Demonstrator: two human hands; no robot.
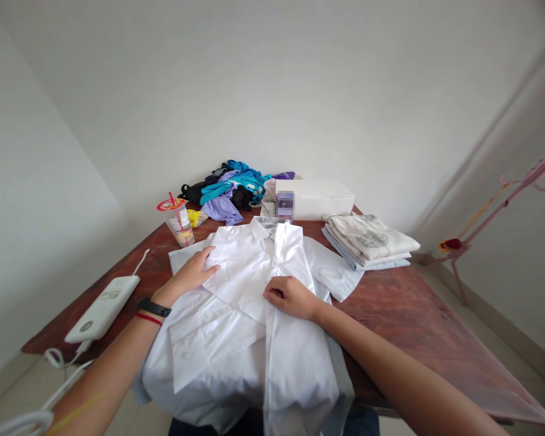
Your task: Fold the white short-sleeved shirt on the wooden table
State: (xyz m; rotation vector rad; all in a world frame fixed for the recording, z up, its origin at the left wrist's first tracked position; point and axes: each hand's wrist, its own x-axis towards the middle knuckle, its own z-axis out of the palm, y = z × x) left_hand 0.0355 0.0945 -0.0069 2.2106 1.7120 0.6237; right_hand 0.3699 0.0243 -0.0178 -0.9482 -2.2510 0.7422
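Desk [418, 327] carried a white shirt [254, 315] spread front-up, hem hanging off the near edge. Folded stack [370, 242] sat right of the shirt, white box [315, 198] and clothes heap [231, 188] behind its collar, power bank [103, 307] and cup [179, 223] to its left. Left hand [191, 274] lay flat on the folded-in sleeve, fingers spread. Right hand [290, 297] had its fingers curled, pinching the placket. Looked mid-fold; next move probably needs the right side turned in evenly.

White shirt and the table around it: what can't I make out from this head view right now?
- White shirt: hem hangs over the table edge, cut off by the frame bottom.
- Right hand: fingertips curl under; its grip is unclear.
- White box: label blurred.
- Cup: print too small.
- Clothes pile: tangled, pieces indistinct.
- Left hand: lies flat on the shirt.
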